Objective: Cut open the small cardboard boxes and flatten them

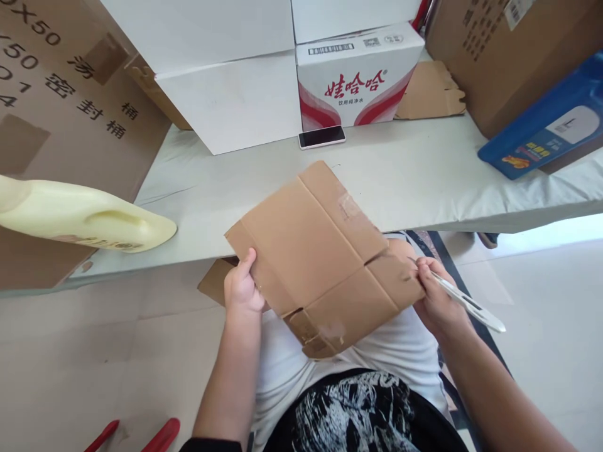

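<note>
The creased cardboard sheet [325,245] was held aslant over the person's lap, its upper part overlapping the front edge of the cloth-covered tabletop [211,194]; whether it touched the cloth could not be told. The left hand [242,285] gripped the sheet's left side, thumb on top. The right hand [436,295] was closed around a slim white cutter [471,306], its tip at the sheet's right corner, which the fingers also seemed to pinch. A phone [323,137] lay well back from the front edge, just before a white-and-red box [360,81]. A pale yellow bottle [85,210] was near the left part of the tabletop's front edge, and a blue container [541,125] was toward the right end, beside a brown carton [513,63].
</note>
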Demonstrator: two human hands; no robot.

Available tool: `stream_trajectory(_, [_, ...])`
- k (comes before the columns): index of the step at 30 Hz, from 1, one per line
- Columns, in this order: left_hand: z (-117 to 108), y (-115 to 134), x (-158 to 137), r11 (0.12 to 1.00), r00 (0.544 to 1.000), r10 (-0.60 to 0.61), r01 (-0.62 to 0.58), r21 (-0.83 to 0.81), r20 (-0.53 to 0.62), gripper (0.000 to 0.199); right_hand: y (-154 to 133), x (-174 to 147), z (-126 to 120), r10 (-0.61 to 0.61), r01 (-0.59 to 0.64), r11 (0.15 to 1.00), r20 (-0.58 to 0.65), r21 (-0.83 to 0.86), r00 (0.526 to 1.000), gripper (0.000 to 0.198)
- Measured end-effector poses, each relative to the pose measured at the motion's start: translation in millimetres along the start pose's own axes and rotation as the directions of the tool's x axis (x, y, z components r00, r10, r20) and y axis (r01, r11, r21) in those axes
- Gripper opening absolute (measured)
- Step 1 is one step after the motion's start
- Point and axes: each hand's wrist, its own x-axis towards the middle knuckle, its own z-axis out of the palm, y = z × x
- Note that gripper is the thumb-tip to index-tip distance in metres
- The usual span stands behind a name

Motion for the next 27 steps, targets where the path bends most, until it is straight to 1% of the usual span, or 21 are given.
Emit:
stream_trajectory(1, [12,1,4,0.999,1.0,-0.01,0.01,-0.042,-0.003,0.04,-1,0,-2,-0.027,0.027,1.0,0.001,0.001,1.0,0.041])
stream_trajectory(2, [24,0,7,0.998,1.0,-0.01,0.011,-0.062,0.017,0.037,-2,0,-4,-0.044,0.044,0.999,0.008,0.006,0.999,0.038])
stream_trajectory(4, [50,-5,15,0.998,0.992,-0.044,0.05,-0.044,0.12,0.036,-3,1,-5,-0.075,0.074,0.997,0.012,0.031,0.997,0.036])
stream_trajectory(7, [85,-21,30,0.992,0.96,-0.122,0.128,-0.004,0.254,0.04,-4,6,-8,-0.116,0.117,0.991,-0.013,0.061,0.993,0.038])
stream_trajectory(10, [112,-36,52,0.987,0.948,-0.153,0.159,0.001,0.28,0.043,-7,18,-19,-0.102,0.11,0.984,-0.065,0.139,0.993,0.038])
stream_trajectory(12, [125,-44,65,0.987,0.947,-0.155,0.162,-0.001,0.282,0.042,-8,27,-27,-0.065,0.075,0.974,-0.055,0.216,0.996,0.038])
stream_trajectory(13, [130,-48,71,0.986,0.943,-0.159,0.165,0.004,0.293,0.041,-7,31,-30,-0.049,0.059,0.973,-0.049,0.222,0.998,0.038])
stream_trajectory(15, [138,-54,81,0.981,0.922,-0.191,0.192,0.031,0.337,0.039,-4,36,-35,-0.057,0.071,0.984,-0.093,0.161,0.994,0.038])
stream_trajectory(17, [143,-59,87,0.969,0.894,-0.245,0.24,0.061,0.374,0.037,2,39,-39,-0.102,0.117,0.99,-0.179,0.074,0.979,0.037])
stream_trajectory(18, [144,-61,90,0.963,0.885,-0.265,0.259,0.068,0.383,0.037,4,40,-40,-0.123,0.133,0.99,-0.202,0.038,0.972,0.038])
stream_trajectory(19, [145,-63,93,0.959,0.878,-0.281,0.276,0.069,0.388,0.036,6,40,-41,-0.137,0.141,0.99,-0.204,0.004,0.969,0.041])
stream_trajectory(21, [145,-65,99,0.953,0.87,-0.296,0.295,0.065,0.395,0.036,7,41,-41,-0.143,0.134,0.989,-0.171,-0.065,0.975,0.048])
stream_trajectory(23, [143,-65,105,0.95,0.861,-0.303,0.306,0.061,0.408,0.036,4,42,-37,-0.153,0.135,0.983,-0.152,-0.122,0.976,0.05])
stream_trajectory(25, [139,-64,109,0.951,0.861,-0.298,0.307,0.046,0.411,0.037,-1,44,-27,-0.172,0.153,0.981,-0.17,-0.117,0.97,0.045])
stream_trajectory(27, [136,-62,112,0.958,0.874,-0.268,0.285,0.019,0.406,0.038,-6,46,-14,-0.179,0.165,0.982,-0.182,-0.094,0.967,0.043])
